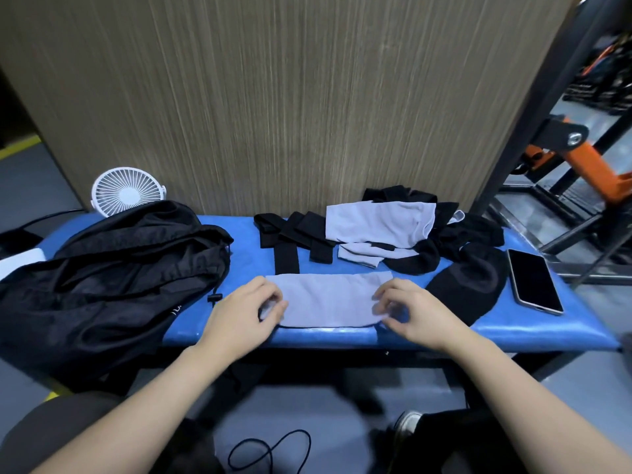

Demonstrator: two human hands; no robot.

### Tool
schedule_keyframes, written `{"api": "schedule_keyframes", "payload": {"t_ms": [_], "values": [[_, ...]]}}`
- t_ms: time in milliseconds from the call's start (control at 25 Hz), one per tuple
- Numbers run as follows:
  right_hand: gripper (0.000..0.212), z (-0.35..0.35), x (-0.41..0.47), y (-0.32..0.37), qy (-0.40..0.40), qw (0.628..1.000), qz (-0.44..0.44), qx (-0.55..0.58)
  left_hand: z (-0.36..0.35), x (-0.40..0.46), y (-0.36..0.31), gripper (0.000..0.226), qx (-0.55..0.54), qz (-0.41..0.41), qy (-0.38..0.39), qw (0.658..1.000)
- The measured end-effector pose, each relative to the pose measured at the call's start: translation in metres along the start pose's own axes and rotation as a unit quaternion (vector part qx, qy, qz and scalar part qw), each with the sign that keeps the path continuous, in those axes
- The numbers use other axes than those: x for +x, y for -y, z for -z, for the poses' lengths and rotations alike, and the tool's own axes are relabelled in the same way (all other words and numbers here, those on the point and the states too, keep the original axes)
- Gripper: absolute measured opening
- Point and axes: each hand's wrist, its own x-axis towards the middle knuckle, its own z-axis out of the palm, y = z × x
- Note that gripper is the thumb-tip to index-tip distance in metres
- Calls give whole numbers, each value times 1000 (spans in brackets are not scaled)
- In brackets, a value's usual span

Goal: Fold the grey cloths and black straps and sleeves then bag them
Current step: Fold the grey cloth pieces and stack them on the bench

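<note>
Two hands on one grey cloth (328,299), laid flat near the blue tabletop (444,331) front edge, we judge for folding | left hand (246,313) pinches its left end, fingers curled | right hand (407,313) pinches its right end | unfolded pile (379,227) behind, black bag (113,268) left.

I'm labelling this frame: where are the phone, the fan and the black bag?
phone (534,281), head view, middle of its dark screen.
fan (127,191), head view, centre of its grille.
black bag (113,278), head view, crumpled top fabric.
</note>
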Motion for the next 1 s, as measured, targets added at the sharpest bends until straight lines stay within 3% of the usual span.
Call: {"api": "schedule_keyframes", "payload": {"t_ms": [160, 320, 480, 640, 840, 920, 1000], "values": [[33, -2, 3, -3, -18, 998, -13, -53, -14, 45, 15, 32, -40, 44, 60, 996], [58, -11, 13, -1, -29, 996, -32, -83, -31, 82, 30, 38, -45, 59, 100, 992], [65, -23, 33, 9, -24, 994, -41, -102, -31, 108, 46, 46, -30, 10, 127, 991], [67, -45, 65, 38, 20, 993, -29, -116, -25, 117, 53, 73, -60, 5, 144, 988], [70, -77, 91, 66, 111, 989, -10, -101, -25, 122, 63, 52, -104, -10, 176, 979], [74, -84, 90, 65, 126, 985, -4, -118, -23, 122, 66, 30, -59, -13, 191, 980], [75, -84, 84, 61, 129, 984, 4, -123, -20, 121, 65, 41, 39, -6, 225, 974]]}}
